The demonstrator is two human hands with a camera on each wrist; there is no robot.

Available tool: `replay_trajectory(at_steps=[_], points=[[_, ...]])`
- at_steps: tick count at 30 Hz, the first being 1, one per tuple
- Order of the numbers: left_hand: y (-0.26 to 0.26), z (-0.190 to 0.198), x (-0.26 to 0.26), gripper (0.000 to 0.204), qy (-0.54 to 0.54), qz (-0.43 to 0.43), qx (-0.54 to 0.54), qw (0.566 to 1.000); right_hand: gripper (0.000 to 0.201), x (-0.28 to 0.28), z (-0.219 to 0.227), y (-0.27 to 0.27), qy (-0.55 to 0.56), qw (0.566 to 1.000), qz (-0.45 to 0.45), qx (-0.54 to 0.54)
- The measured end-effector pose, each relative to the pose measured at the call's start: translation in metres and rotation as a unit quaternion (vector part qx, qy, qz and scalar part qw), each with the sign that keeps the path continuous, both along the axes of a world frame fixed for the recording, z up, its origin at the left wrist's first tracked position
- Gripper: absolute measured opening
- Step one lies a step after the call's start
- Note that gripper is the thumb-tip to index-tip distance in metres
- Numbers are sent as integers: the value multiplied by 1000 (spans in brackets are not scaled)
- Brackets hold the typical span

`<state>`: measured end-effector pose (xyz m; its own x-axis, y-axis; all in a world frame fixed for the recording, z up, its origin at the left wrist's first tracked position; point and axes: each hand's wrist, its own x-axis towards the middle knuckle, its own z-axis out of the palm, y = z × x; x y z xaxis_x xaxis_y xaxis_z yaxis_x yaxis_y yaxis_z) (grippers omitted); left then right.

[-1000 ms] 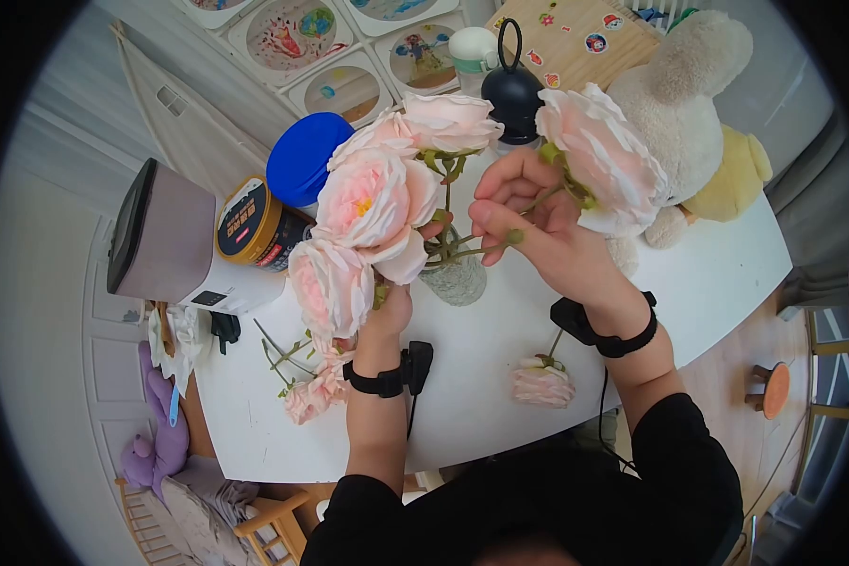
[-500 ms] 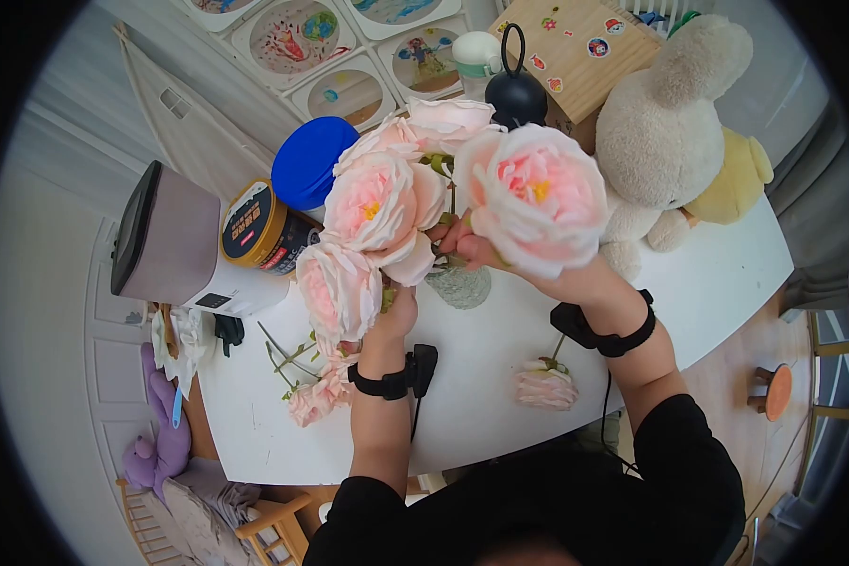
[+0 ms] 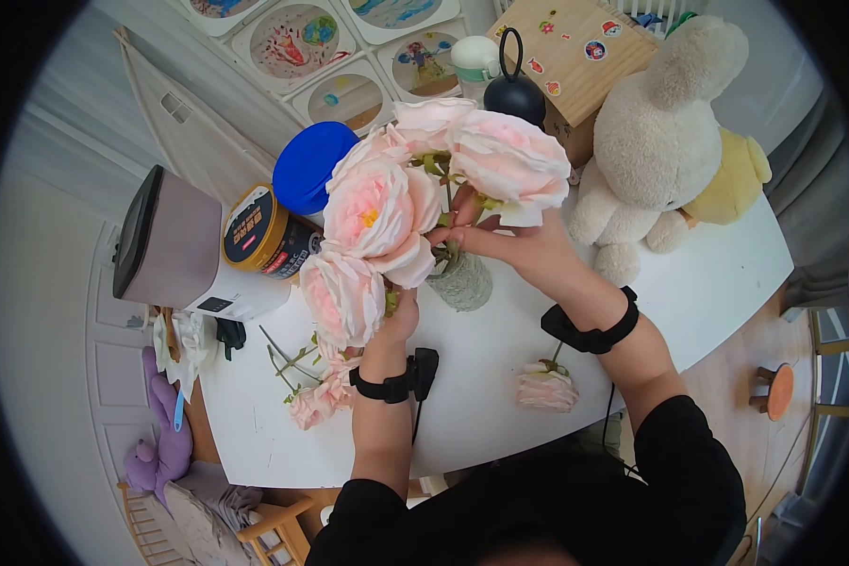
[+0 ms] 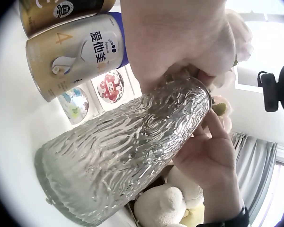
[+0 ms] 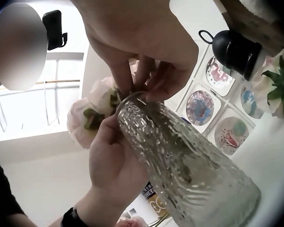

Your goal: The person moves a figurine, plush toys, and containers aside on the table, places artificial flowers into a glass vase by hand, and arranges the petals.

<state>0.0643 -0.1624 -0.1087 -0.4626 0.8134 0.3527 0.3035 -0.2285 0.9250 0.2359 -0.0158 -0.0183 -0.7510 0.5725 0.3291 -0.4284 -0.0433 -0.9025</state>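
Observation:
A ribbed glass vase (image 3: 460,281) (image 4: 128,151) (image 5: 189,170) stands on the white table (image 3: 707,274). Several pale pink roses (image 3: 377,208) rise from its mouth. My left hand (image 3: 396,316) (image 4: 180,42) (image 5: 113,161) curls around their stems at the rim. With my right hand (image 3: 505,243) (image 5: 142,47) I pinch the stem of one more pink rose (image 3: 509,160) right at the vase mouth, and its bloom leans in among the others. The stems inside the vase are hidden by the hands and the ribbed glass.
Two loose roses (image 3: 316,396) (image 3: 545,387) lie on the table near me. Behind the vase are a gold tin (image 3: 259,231), a blue lid (image 3: 313,165), a white appliance (image 3: 174,245), a black lantern (image 3: 514,90), a wooden box (image 3: 575,47) and plush toys (image 3: 665,123).
My right hand swung the rose from the right over the vase and brought its stem down to the mouth. The bloom now sits with the bunch. The left hand stayed put.

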Motion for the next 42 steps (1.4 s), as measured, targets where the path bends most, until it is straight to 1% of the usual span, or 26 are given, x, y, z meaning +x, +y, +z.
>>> replay_trajectory(at_steps=[2, 4, 5, 7, 8, 10, 11, 14, 17, 19, 20, 22, 23, 25, 26, 29, 32, 35, 38, 41, 42], points=[[0, 3, -2, 38, 7, -22, -12, 1000, 51, 0, 2, 0, -5, 999, 13, -41], [-2, -4, -10, 36, 73, -9, -33, 997, 51, -3, -1, -1, -2, 997, 19, -70], [-3, -7, -12, 37, 106, -3, -44, 993, 50, -4, -2, 0, 10, 999, 15, -49], [-3, -8, -7, 33, 63, 5, -7, 998, 48, -7, -3, 3, 35, 999, 8, -6], [-3, -8, -5, 34, 42, 9, 12, 999, 49, -6, -1, 1, 35, 999, 10, -29], [-3, 6, 2, 31, -63, -45, 62, 995, 51, -4, 5, -5, 36, 997, 13, -73], [-2, 13, 5, 30, -115, -72, 86, 987, 51, -4, 5, -5, 34, 996, 14, -76], [1, 18, 11, 28, -157, -73, 106, 979, 51, -6, 4, -5, 27, 996, 20, -87], [5, 23, 16, 25, -195, -120, 133, 964, 50, -7, 2, -7, 28, 995, 18, -95], [9, 30, 20, 21, -189, -145, 162, 958, 48, -9, -2, -11, 40, 994, 3, -99], [10, 31, 21, 19, -185, -157, 176, 954, 48, -9, -2, -11, 36, 992, 23, -119], [8, 28, 17, 38, -158, -135, 140, 968, 46, -9, -2, -11, 26, 985, 64, -159], [8, 26, 16, 48, -144, -123, 123, 974, 46, -9, -4, -11, 26, 987, 68, -142], [7, 29, 17, 26, -173, -126, 135, 967, 46, -10, -9, -8, 25, 991, 74, -107], [7, 30, 18, 17, -188, -127, 141, 964, 47, -9, -8, -7, 22, 991, 72, -109], [6, 24, 16, 52, -155, -134, 100, 974, 47, -6, -5, -7, 14, 991, 68, -114], [9, 17, 15, 54, -204, -99, 86, 970, 50, -7, -7, -8, 16, 989, 71, -127], [13, 22, 24, 51, -245, -100, 120, 957, 54, -7, -10, -8, 19, 987, 74, -140], [15, 26, 30, 48, -236, -63, 144, 959, 57, -7, -15, -10, 20, 985, 78, -155], [19, 29, 41, 44, -175, -1, 188, 966, 60, -8, -19, -11, 22, 982, 82, -169], [23, 34, 48, 40, -156, 29, 195, 968, 62, -8, -20, -11, 23, 981, 83, -174]])
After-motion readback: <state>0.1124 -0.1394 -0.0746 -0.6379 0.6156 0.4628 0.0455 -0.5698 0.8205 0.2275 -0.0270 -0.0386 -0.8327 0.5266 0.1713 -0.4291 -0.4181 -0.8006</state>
